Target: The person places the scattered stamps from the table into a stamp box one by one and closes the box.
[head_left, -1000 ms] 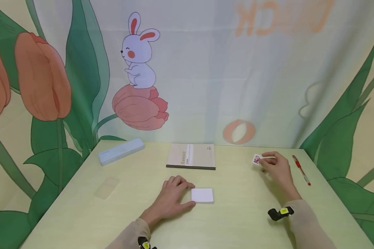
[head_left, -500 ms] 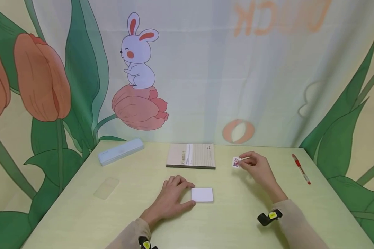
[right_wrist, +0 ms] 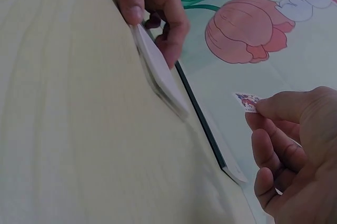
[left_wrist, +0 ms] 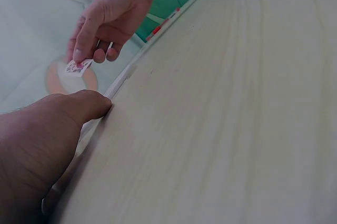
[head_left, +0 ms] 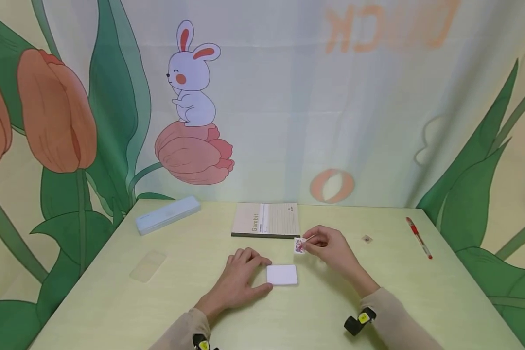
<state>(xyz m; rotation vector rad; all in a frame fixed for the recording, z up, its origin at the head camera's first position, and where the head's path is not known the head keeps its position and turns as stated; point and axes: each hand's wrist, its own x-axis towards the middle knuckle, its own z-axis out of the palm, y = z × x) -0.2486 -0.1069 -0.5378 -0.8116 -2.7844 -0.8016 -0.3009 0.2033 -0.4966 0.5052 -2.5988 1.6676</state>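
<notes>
A flat white rectangular slab with rounded corners [head_left: 282, 275] lies on the table in front of the person. My left hand [head_left: 240, 279] holds it at its left end, thumb at the near corner and index finger at the far corner. My right hand [head_left: 330, 247] is raised beyond the slab, to its right. Between thumb and index finger it pinches a small white square with a colourful print [right_wrist: 247, 102], which looks like a sticker. In the left wrist view, the printed square [left_wrist: 78, 68] hangs from those fingertips, clear of the table.
A notebook [head_left: 264, 219] lies at the back, with a pale blue pencil case [head_left: 168, 215] to its left. A translucent rectangle [head_left: 148, 266] is on the left. Toward the right are a small square with a dark spot [head_left: 367, 238] and a red pen [head_left: 418, 237].
My right hand has travelled left with the printed square, from the table's right side to near the notebook's front corner, uncovering the small spotted square. The left hand keeps its place on the white slab.
</notes>
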